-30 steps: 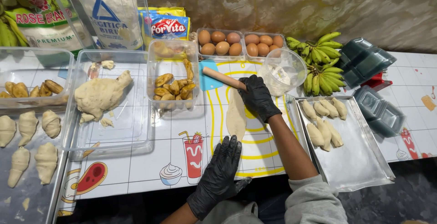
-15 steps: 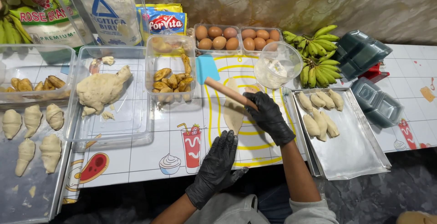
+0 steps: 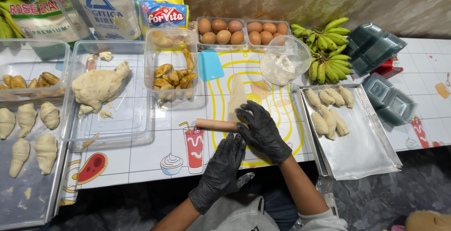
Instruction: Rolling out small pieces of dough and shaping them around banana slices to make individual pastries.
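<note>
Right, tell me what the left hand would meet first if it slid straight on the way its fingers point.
The left hand in its black glove points up the table; first in line is probably the wooden rolling pin just ahead.

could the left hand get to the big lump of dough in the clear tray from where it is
Probably yes. The left hand lies flat on the table edge, holding nothing, and the dough lump sits in an open, lidless clear tray with only a low wall between.

Just one view here, a head cam looking almost straight down at the table [image 3: 141,160] from above the person's chest. It sits fairly close, facing the back wall [image 3: 282,1], which runs along the top edge of the shot.
</note>
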